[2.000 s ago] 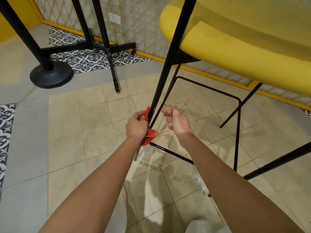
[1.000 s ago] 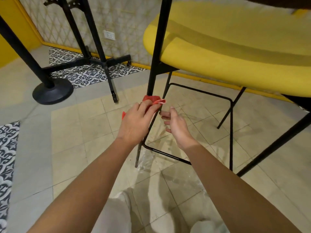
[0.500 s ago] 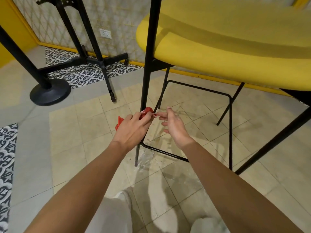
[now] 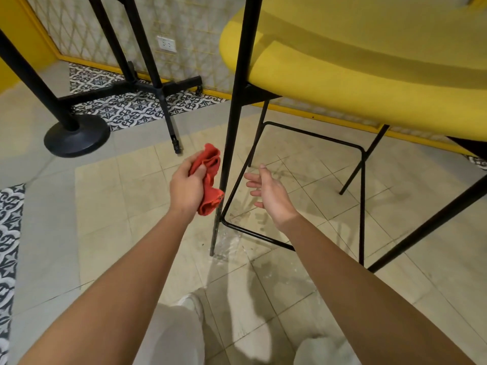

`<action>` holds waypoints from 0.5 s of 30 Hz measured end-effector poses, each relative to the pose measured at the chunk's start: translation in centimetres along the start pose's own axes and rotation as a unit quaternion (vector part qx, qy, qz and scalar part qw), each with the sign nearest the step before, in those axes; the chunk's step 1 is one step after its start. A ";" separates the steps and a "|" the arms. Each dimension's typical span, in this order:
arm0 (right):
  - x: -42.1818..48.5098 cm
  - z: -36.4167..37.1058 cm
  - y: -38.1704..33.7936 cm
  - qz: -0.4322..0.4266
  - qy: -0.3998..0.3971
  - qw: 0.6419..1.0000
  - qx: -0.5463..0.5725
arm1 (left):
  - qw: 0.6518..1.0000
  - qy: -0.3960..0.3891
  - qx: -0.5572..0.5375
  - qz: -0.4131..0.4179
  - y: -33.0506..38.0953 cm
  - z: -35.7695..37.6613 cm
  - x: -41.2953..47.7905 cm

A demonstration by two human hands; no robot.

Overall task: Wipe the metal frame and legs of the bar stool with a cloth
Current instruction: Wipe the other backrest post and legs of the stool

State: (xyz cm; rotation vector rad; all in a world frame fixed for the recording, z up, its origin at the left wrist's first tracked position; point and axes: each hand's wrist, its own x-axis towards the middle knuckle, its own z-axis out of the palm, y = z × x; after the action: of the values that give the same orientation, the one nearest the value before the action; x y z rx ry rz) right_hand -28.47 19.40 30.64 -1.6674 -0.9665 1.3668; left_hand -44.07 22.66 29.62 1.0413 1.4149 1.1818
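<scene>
Red cloth (image 4: 208,177) bunched in left hand (image 4: 188,187), grip closed round it, lower corner touching near leg (image 4: 232,122). Leg runs near-vertical, just right of cloth. Right hand (image 4: 271,196) open, empty, right of leg.

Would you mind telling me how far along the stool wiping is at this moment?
Done: nothing can be confirmed clean. In hand: the left hand grips the red cloth beside the front leg; the right hand is open and empty. Left: that leg's whitish-speckled lower end, the footrest frame and the other legs.
</scene>
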 end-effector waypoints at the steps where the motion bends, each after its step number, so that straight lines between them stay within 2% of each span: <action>1: 0.1 -0.1 0.1 -0.003 0.001 1.000 0.002 | 0.998 -0.042 -0.048 -0.018 0.6 0.5 0.4; 3: 0.3 -0.3 0.3 -0.001 0.006 1.000 0.004 | 0.994 -0.099 -0.049 -0.023 1.4 1.1 0.6; 6: 0.6 -0.5 0.5 0.007 0.016 1.000 0.002 | 0.986 -0.157 0.047 -0.028 1.5 0.8 1.5; 10: 1.2 0.3 0.9 0.012 0.010 1.000 -0.006 | 0.956 -0.225 0.177 -0.059 2.1 0.5 2.8; 12: 1.5 0.7 1.0 0.012 0.007 1.000 -0.005 | 0.956 -0.234 0.165 -0.059 2.6 0.5 3.1; 15: 1.9 1.1 1.1 0.009 0.003 1.000 -0.005 | 0.974 -0.208 0.062 -0.061 1.9 0.3 2.8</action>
State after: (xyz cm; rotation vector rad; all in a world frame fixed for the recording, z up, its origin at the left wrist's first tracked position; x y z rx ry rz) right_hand -29.17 20.78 28.70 -1.6901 -0.9575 1.3695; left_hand -44.20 25.77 31.09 1.1911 1.2088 0.7381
